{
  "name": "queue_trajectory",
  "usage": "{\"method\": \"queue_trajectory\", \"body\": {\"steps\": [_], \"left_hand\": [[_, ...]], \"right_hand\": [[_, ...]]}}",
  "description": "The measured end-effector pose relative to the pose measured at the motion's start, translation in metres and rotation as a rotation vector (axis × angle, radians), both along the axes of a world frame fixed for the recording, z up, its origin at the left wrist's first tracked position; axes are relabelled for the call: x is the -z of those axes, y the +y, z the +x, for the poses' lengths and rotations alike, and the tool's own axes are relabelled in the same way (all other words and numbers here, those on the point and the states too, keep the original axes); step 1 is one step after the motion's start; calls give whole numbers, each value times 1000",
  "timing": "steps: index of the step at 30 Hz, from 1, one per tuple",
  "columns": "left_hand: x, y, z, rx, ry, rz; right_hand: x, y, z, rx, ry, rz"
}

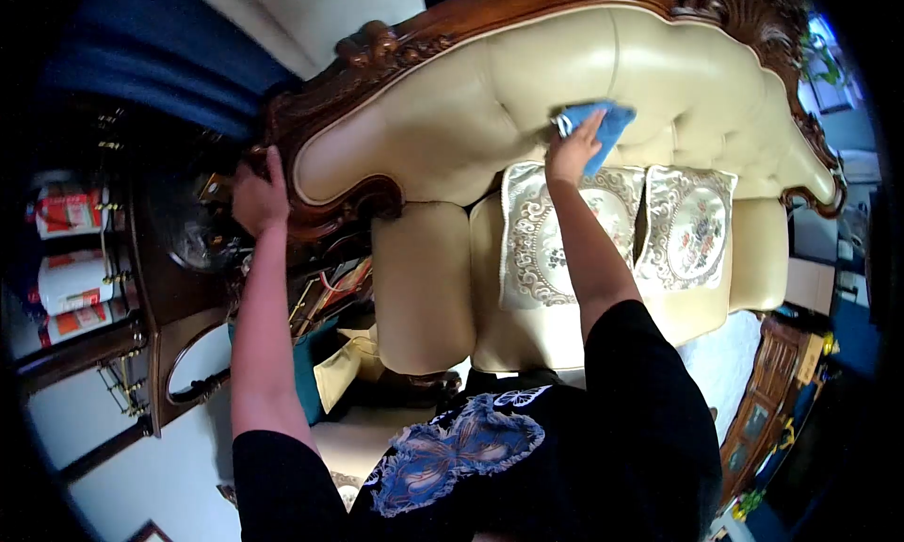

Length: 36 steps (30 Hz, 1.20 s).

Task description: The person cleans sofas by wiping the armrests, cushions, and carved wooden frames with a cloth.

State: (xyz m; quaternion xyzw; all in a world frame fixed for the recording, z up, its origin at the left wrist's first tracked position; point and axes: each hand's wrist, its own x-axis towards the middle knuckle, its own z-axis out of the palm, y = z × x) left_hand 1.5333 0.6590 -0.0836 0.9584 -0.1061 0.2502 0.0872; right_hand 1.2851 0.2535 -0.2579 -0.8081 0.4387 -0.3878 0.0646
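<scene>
My right hand presses a blue cloth against the cream tufted backrest of a sofa, fingers over the cloth. A white patch shows at the cloth's left edge. My left hand is at the left end of the sofa's carved wooden frame, with the thumb stretched apart from the other fingers, which are partly in shadow. No object shows in it. Below my right hand, a patterned cushion leans on the backrest, and a second patterned cushion stands to its right.
A dark wooden cabinet with red-and-white packages is at the left. A blue curtain hangs at upper left. The sofa's padded armrest is below the backrest. Carved wooden furniture stands at lower right.
</scene>
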Motion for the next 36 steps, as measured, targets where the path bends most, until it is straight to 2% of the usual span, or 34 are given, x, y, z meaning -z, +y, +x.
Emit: {"method": "queue_trajectory", "body": {"steps": [1,2,3,4,6,8,9,10,11,12,13,14,16,18,20,21,22,24,26,27,28,29,30,31,32,33,35,36], "left_hand": [[-9,-5,-4,-130,181,51],[-11,-4,-3,-136,266,11],[-18,-6,-10,-136,264,-28],[-6,-3,-5,-170,297,-8],[-8,-3,-5,-179,380,2],[-18,-6,-10,-111,386,29],[-12,-7,-8,-64,284,3],[-6,-7,-7,-2,188,-18],[-6,-7,-8,2,174,-30],[-11,-10,-16,10,155,-34],[-22,-12,-19,2,259,-62],[-19,-13,-19,-4,244,-63],[-9,-10,-15,88,42,-110],[-14,-10,-15,54,53,-89],[-12,-7,-16,107,23,-111],[-19,-9,-19,61,123,-85],[-20,-8,-16,62,110,-96],[-20,-7,-19,94,101,-108],[-20,-5,-19,91,126,-121],[-21,-4,-19,86,151,-114],[-23,-3,-20,95,137,-139],[-27,-3,-23,81,163,-165],[-31,-4,-24,69,190,-191],[-34,-6,-22,36,335,-172],[-34,-6,-21,50,325,-199],[-32,-3,-21,69,366,-227],[-38,9,-29,151,505,-277],[-32,16,-34,161,500,-292]], "right_hand": [[31,4,-9,34,0,73],[50,5,-14,47,-12,147],[28,-2,-18,231,241,576],[34,-3,-22,198,284,622],[35,-13,-40,126,203,506],[24,-27,-41,64,-7,322],[6,-27,-37,1,-155,257],[-55,8,-30,-170,-438,244],[-96,36,-13,-194,-454,247],[-130,55,3,-309,-302,53],[-149,65,17,-407,-144,-154],[-121,60,27,-504,-14,-115],[-56,54,47,-516,364,-181],[-9,79,49,-500,243,8],[30,90,35,-377,286,214],[27,101,27,-455,144,137],[26,99,28,-439,168,193],[21,89,25,-597,9,307],[51,47,17,-718,211,327],[39,48,3,-857,176,306],[32,41,-8,-838,304,618],[29,49,-25,-937,62,818],[52,40,-42,-892,254,687],[18,70,-69,-930,109,619],[8,82,-91,-800,255,917],[-46,122,-122,-785,147,869],[-47,138,-187,-756,237,867],[-44,145,-218,-690,197,929]]}}
